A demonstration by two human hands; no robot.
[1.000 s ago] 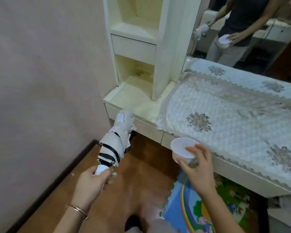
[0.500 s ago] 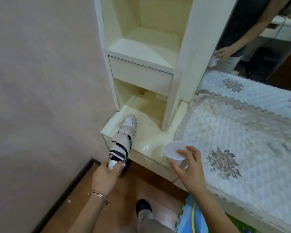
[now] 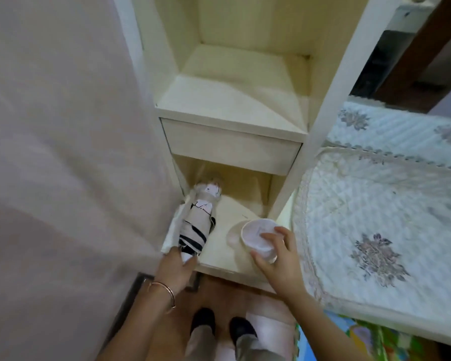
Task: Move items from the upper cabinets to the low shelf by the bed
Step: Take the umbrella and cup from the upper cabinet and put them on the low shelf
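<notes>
My left hand point(image 3: 174, 267) grips the white handle end of a folded umbrella point(image 3: 197, 220), beige with black stripes. The umbrella lies along the left side of the low shelf point(image 3: 219, 259), its tip pointing into the open cubby behind. My right hand point(image 3: 276, 259) holds a small white bowl point(image 3: 257, 237) by its rim, tilted, just over the shelf's right front part. Whether the bowl touches the shelf I cannot tell.
A cream cabinet rises above the shelf, with a drawer point(image 3: 232, 147) and an open compartment point(image 3: 235, 92). The quilted bed point(image 3: 380, 225) lies to the right, a pink wall point(image 3: 63, 152) to the left. My shoes point(image 3: 221, 325) stand on the wooden floor.
I have stepped closer. The umbrella has slid further onto the low shelf toward the cubby, and the bowl has moved over the shelf's front right part.
</notes>
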